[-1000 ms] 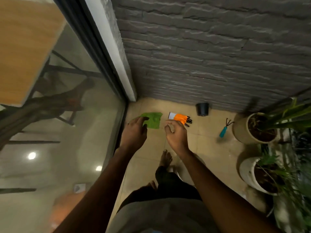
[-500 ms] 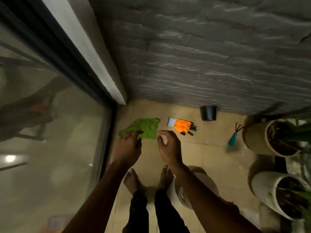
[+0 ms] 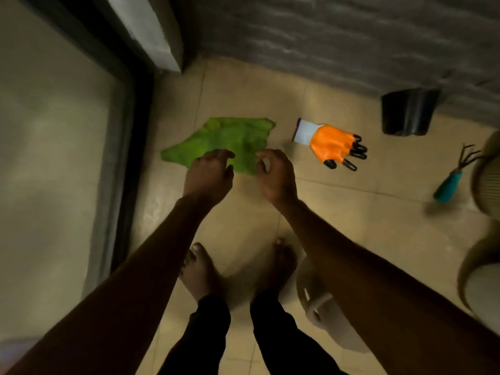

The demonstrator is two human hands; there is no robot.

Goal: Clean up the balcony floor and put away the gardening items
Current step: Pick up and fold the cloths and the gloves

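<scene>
A crumpled green cloth (image 3: 227,139) lies on the tiled balcony floor near the glass door. Both my hands hang just above its near edge. My left hand (image 3: 209,174) has loosely curled fingers over the cloth's lower part and holds nothing. My right hand (image 3: 273,173) hovers at the cloth's right edge, fingers loosely curved and empty. An orange glove (image 3: 331,144) with black fingertips and a white cuff lies to the right of the cloth. Farther right a small hand rake (image 3: 451,178) with a teal handle lies beside a plant pot.
A black plastic pot (image 3: 407,112) stands against the grey brick wall (image 3: 338,36). Pale plant pots (image 3: 487,182) sit at the right edge. A white bucket (image 3: 319,304) stands by my right foot. The sliding glass door (image 3: 54,158) runs along the left.
The view has dropped closer to the floor. Both hands have lowered toward the green cloth and now hang right over its near edge.
</scene>
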